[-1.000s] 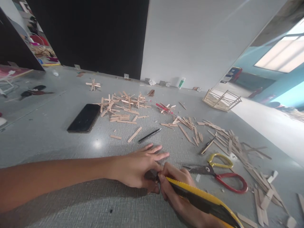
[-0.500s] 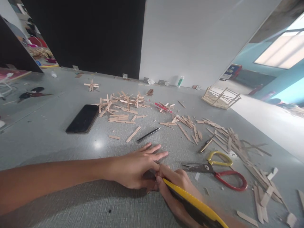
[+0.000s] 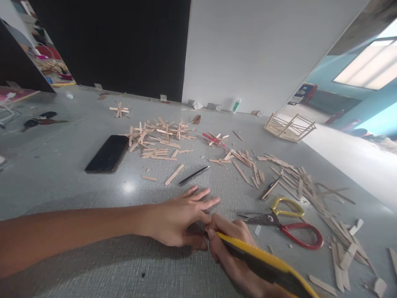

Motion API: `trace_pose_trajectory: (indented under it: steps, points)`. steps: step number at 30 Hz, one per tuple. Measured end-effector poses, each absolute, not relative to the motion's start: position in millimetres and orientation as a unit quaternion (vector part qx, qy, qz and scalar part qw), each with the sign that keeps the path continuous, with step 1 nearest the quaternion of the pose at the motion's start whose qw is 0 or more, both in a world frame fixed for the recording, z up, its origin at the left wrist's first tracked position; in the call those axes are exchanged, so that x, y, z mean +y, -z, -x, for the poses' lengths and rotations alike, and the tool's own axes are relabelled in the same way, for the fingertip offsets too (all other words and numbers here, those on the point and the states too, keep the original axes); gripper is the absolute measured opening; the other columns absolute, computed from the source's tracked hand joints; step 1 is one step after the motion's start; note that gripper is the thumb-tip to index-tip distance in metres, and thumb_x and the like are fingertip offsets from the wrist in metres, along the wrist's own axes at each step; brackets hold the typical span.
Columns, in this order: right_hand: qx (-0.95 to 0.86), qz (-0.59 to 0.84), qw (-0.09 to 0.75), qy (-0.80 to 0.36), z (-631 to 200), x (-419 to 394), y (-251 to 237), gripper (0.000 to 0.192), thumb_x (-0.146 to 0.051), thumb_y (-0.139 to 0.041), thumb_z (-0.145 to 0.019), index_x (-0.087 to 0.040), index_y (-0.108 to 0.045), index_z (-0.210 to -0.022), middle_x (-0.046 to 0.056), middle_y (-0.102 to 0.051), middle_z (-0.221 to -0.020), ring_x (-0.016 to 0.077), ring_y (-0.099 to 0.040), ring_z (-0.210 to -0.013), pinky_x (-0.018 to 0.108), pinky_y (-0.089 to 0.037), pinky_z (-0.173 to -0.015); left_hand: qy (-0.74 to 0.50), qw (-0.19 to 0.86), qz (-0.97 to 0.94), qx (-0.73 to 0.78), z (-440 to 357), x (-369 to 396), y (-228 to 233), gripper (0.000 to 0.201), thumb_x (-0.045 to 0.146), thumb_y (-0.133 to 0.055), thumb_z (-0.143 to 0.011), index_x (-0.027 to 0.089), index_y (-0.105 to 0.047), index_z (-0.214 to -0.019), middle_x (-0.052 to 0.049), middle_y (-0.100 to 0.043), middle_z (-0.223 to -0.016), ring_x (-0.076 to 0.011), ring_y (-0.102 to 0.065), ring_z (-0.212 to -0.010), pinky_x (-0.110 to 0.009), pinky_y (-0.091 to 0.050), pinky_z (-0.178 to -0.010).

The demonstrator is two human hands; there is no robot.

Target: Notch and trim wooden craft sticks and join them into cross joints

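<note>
Under my left hand [image 3: 180, 219], pressed flat on the grey table [image 3: 62, 182], whatever is being cut stays hidden; my right hand [image 3: 231, 244] is clenched around the yellow utility knife [image 3: 263, 263], tip at the left fingertips, scissors [image 3: 285, 225] just beside.

Craft workshop: stick-strewn table [image 3: 62, 182]

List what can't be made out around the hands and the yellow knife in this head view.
- Knife blade tip: hidden between the left hand and right hand.
- Whatever is being cut: covered by the left hand's fingers.
- Yellow utility knife: rear end cut off by the bottom edge.
- Scissors: blade tips dark, blurred.
</note>
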State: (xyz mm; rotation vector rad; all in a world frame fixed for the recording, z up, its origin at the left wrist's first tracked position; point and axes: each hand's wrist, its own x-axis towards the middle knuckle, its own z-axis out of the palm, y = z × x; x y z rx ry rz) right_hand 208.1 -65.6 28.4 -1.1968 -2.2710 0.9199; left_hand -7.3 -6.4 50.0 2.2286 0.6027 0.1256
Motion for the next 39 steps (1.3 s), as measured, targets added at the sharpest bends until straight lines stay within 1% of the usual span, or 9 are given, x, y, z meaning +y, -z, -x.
trace_pose_trajectory:
  steps: [2, 5, 9, 11, 19, 25, 32, 36, 39]
  points:
    - [-0.798, 0.435, 0.211, -0.359, -208.9, -65.5, -28.1, 0.040, -0.040, -0.032, -0.109, -0.025, -0.046, -0.075, -0.005, -0.056, -0.057, 0.0124, -0.053, -0.050, 0.026, -0.042, -0.056, -0.043, 0.398, -0.884, 0.241, 7.3, -6.2, -49.9, 0.021, 0.035, -0.071, -0.094, 0.024, -0.074, -0.112, -0.004, -0.015, -0.172, -0.0365, 0.003, -0.158, -0.064, -0.004, -0.126]
    - [-0.783, 0.446, 0.216, -0.376, -208.5, -65.6, -29.0, 0.042, -0.044, -0.033, -0.109, -0.025, -0.048, -0.075, -0.006, -0.056, -0.053, 0.0123, -0.054, -0.048, 0.026, -0.045, -0.060, -0.046, 0.393, -0.887, 0.239, 7.1, -6.3, -49.4, 0.021, 0.034, -0.069, -0.095, 0.024, -0.073, -0.112, -0.005, -0.014, -0.172, -0.0366, 0.003, -0.157, -0.064, -0.004, -0.125]
    - [-0.788, 0.456, 0.207, -0.360, -206.9, -66.1, -30.2, 0.042, -0.044, -0.034, -0.109, -0.025, -0.049, -0.075, -0.006, -0.060, -0.058, 0.0125, -0.057, -0.051, 0.030, -0.048, -0.072, -0.043, 0.389, -0.888, 0.240, 7.2, -6.4, -48.7, 0.022, 0.035, -0.068, -0.095, 0.023, -0.073, -0.112, -0.007, -0.015, -0.172, -0.0363, 0.003, -0.158, -0.064, -0.005, -0.125]
    - [-0.790, 0.455, 0.202, -0.358, -206.4, -65.7, -30.9, 0.042, -0.044, -0.035, -0.109, -0.025, -0.049, -0.075, -0.006, -0.062, -0.059, 0.0128, -0.058, -0.053, 0.031, -0.047, -0.073, -0.043, 0.391, -0.888, 0.239, 7.2, -6.2, -48.4, 0.021, 0.034, -0.069, -0.094, 0.022, -0.073, -0.111, -0.007, -0.015, -0.172, -0.0363, 0.004, -0.158, -0.063, -0.004, -0.126]
    - [-0.794, 0.454, 0.199, -0.353, -207.5, -64.6, -29.5, 0.038, -0.042, -0.037, -0.108, -0.025, -0.052, -0.077, -0.004, -0.065, -0.060, 0.0145, -0.059, -0.056, 0.030, -0.046, -0.069, -0.040, 0.392, -0.886, 0.245, 5.8, -5.6, -49.0, 0.018, 0.033, -0.073, -0.091, 0.023, -0.074, -0.106, -0.006, -0.015, -0.172, -0.0354, 0.004, -0.158, -0.064, -0.004, -0.126]
    - [-0.811, 0.458, 0.207, -0.298, -206.0, -67.8, -18.5, 0.033, -0.037, -0.040, -0.108, -0.025, -0.053, -0.080, -0.004, -0.061, -0.066, 0.0135, -0.053, -0.057, 0.028, -0.043, -0.065, -0.038, 0.381, -0.892, 0.239, 5.4, -6.9, -49.6, 0.017, 0.032, -0.069, -0.094, 0.021, -0.073, -0.105, -0.008, -0.017, -0.172, -0.0376, 0.003, -0.157, -0.063, -0.005, -0.126]
    - [-0.829, 0.429, 0.200, -0.299, -207.1, -66.0, -21.7, 0.028, -0.027, -0.036, -0.107, -0.025, -0.048, -0.081, -0.006, -0.055, -0.064, 0.0116, -0.049, -0.052, 0.024, -0.039, -0.057, -0.029, 0.363, -0.898, 0.245, 6.9, -10.4, -49.5, 0.016, 0.036, -0.065, -0.099, 0.020, -0.070, -0.100, -0.009, -0.017, -0.172, -0.0356, 0.003, -0.157, -0.063, -0.006, -0.126]
    - [-0.830, 0.421, 0.217, -0.295, -206.1, -65.6, -23.7, 0.030, -0.026, -0.036, -0.106, -0.025, -0.044, -0.077, -0.008, -0.049, -0.059, 0.0106, -0.047, -0.048, 0.023, -0.037, -0.053, -0.032, 0.363, -0.898, 0.249, 6.8, -11.9, -50.1, 0.019, 0.036, -0.065, -0.099, 0.023, -0.070, -0.112, -0.008, -0.016, -0.172, -0.0346, 0.003, -0.157, -0.063, -0.006, -0.126]
    - [-0.825, 0.426, 0.222, -0.299, -204.8, -66.1, -23.6, 0.030, -0.027, -0.036, -0.107, -0.025, -0.046, -0.078, -0.007, -0.053, -0.060, 0.0105, -0.049, -0.048, 0.024, -0.039, -0.055, -0.035, 0.367, -0.896, 0.249, 5.7, -12.1, -51.8, 0.026, 0.036, -0.065, -0.099, 0.024, -0.070, -0.121, -0.009, -0.019, -0.171, -0.0348, 0.002, -0.157, -0.062, -0.006, -0.127]
